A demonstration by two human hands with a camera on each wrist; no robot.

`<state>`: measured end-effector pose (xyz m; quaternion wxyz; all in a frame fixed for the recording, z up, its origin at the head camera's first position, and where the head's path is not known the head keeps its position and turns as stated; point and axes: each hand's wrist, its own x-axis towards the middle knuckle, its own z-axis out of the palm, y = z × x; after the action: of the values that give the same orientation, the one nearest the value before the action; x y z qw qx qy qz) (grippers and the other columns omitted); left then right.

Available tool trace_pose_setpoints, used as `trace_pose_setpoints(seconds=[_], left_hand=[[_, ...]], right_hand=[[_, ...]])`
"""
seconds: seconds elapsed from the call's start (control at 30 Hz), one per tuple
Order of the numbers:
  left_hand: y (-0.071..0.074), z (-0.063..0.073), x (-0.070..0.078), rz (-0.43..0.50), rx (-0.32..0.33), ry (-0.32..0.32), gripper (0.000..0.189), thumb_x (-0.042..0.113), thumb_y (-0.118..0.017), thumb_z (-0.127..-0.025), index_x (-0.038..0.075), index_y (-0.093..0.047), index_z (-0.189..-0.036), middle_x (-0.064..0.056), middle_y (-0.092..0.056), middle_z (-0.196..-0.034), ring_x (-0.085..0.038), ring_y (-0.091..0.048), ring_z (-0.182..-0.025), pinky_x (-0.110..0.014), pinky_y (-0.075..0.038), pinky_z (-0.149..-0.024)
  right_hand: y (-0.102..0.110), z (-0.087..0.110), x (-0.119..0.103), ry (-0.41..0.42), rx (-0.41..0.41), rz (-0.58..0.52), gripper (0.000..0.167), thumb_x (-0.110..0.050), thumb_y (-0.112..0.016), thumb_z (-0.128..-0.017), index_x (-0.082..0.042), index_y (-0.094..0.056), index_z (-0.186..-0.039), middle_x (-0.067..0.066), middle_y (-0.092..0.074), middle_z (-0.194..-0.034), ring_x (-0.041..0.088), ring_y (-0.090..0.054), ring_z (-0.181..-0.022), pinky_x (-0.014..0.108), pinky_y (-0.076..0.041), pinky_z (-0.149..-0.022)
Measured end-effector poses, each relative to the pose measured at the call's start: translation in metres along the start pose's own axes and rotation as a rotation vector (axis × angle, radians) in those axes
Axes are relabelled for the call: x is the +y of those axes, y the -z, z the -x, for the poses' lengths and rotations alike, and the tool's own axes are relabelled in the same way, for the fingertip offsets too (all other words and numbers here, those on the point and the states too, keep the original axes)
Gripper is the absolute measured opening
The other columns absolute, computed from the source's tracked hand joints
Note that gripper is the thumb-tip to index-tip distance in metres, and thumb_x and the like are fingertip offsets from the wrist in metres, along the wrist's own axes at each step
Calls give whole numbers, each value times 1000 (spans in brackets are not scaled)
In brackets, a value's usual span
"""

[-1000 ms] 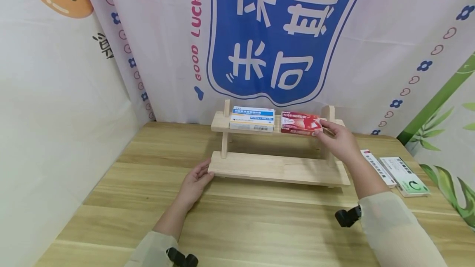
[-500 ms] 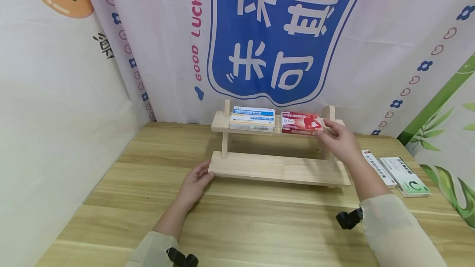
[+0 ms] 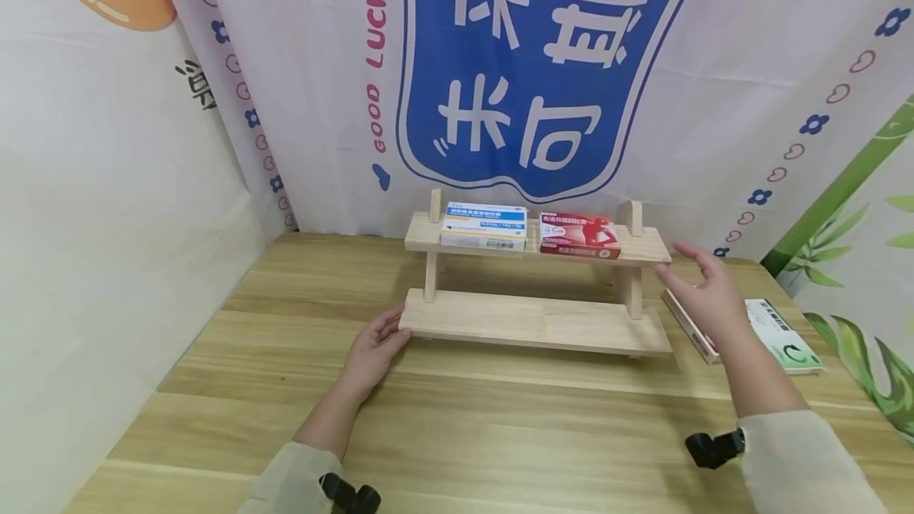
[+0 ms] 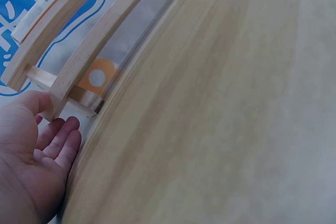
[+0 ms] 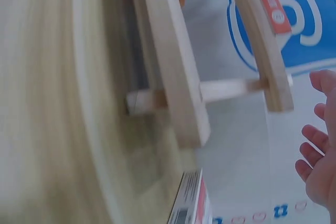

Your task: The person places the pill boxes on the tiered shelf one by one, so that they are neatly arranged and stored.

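Note:
A two-tier wooden display rack [image 3: 528, 322] stands on the table. On its upper board a white-and-blue medicine box [image 3: 484, 227] lies left of a red medicine box [image 3: 579, 235]. My left hand [image 3: 371, 351] holds the left end of the lower board, thumb at the front corner; in the left wrist view the fingers [image 4: 65, 142] curl loosely by that end. Beside the upper board's right end is my right hand [image 3: 707, 296], holding nothing, with thumb and fingers spread apart. In the right wrist view this hand [image 5: 321, 153] is partly cut off by the frame edge.
Right of the rack, a narrow white medicine box [image 3: 691, 327] lies partly behind my right hand and forearm. A white-and-green medicine box [image 3: 785, 338] lies beside it. A printed cloth [image 3: 328, 101] hangs close behind the rack.
My right hand has let go of the red medicine box and moved right, past the rack's end. The red box stays on the upper board. My left hand keeps its place.

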<state>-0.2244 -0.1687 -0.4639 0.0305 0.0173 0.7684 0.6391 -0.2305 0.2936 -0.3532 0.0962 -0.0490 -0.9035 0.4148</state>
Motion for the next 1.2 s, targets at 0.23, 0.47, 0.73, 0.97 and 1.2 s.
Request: trace_pose_setpoints(seconds=[0.23,0.47,0.73,0.97,1.2], left_hand=[[-1,-1,-1,-4,1,-4,50,15,-59,-98,10,-44,-146,-15,-51,-146,-27,-50,-134,-39,-41,-114],[0,-2,-1,-4,3,1,50,14,-58,-98,10,-44,-145,-15,-52,-145,-27,-51,-134,-37,-41,-114],[0,-2,-1,-12,8,-11,50,15,-59,-98,9,-44,-145,-16,-52,-145,-29,-51,-134,-37,-42,-113],[0,-2,-2,-2,4,3,49,15,-59,-98,11,-45,-145,-14,-52,-145,-28,-51,-134,-38,-41,-114],[1,-2,-1,-6,-4,-3,50,16,-58,-99,11,-43,-146,-15,-50,-146,-28,-50,-135,-39,-39,-115]], right_hand=[[19,13,36,-99,17,10,78,-56,-50,-96,-13,-24,-155,23,-15,-162,57,-15,-143,77,-24,-106],[27,27,70,-155,24,35,77,-51,-47,-98,-2,-23,-154,33,-15,-158,62,-17,-138,76,-22,-107],[25,39,97,-213,33,93,77,-49,-48,-98,1,-25,-152,38,-20,-154,60,-21,-138,73,-24,-107],[22,45,111,-228,28,110,82,-52,-48,-98,4,-24,-151,39,-18,-153,60,-18,-139,73,-22,-109],[20,46,121,-252,20,161,89,-58,-49,-96,7,-21,-151,42,-17,-151,61,-17,-138,74,-21,-109]])
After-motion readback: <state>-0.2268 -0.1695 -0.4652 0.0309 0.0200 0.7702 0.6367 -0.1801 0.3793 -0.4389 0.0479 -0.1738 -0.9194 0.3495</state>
